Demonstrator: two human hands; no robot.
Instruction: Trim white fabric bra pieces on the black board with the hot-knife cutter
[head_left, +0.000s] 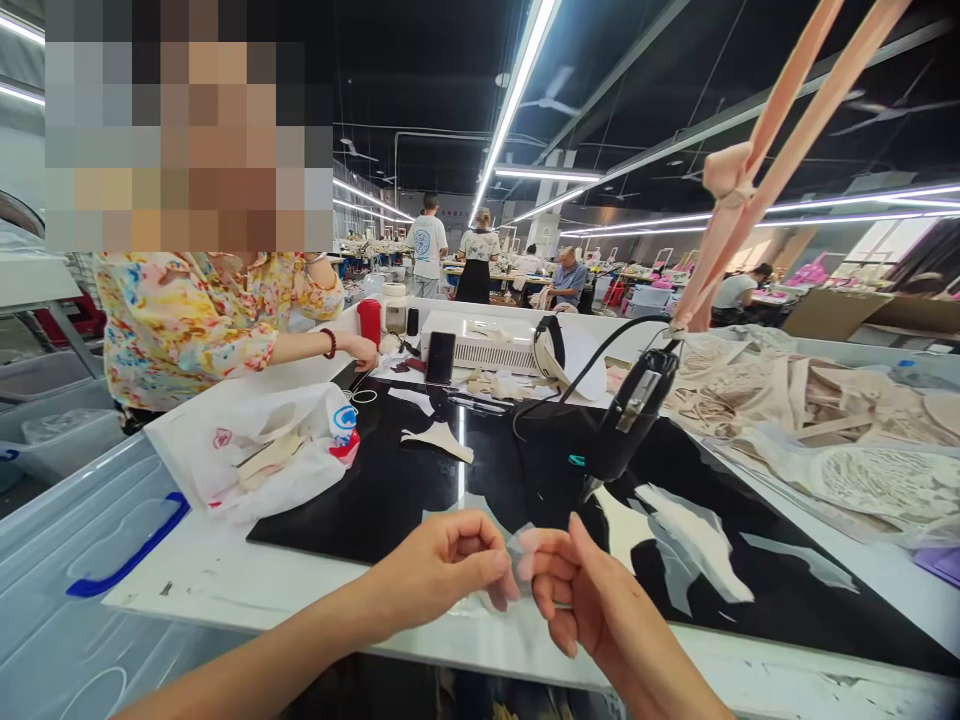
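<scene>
My left hand (450, 565) is closed, thumb against curled fingers, at a thin translucent film piece (480, 508) above the front edge of the black board. Facing it, my right hand (589, 595) has loosely bent fingers with the thumb standing apart; its fingertips are slightly blurred and touch or nearly touch the film. Just behind my right hand lie a cream cut fabric piece (626, 530) and a white piece on film (701, 540). A black hand tool (634, 415) hangs nose down over the board from peach fabric strips (727, 220).
A black board (360, 510) covers much of the white table. At left are a white plastic bag (277, 470) and a bin with a blue handle (131, 550). A co-worker's hand (358, 350) is by a red container (369, 322). Beige garments (825, 400) are heaped at right.
</scene>
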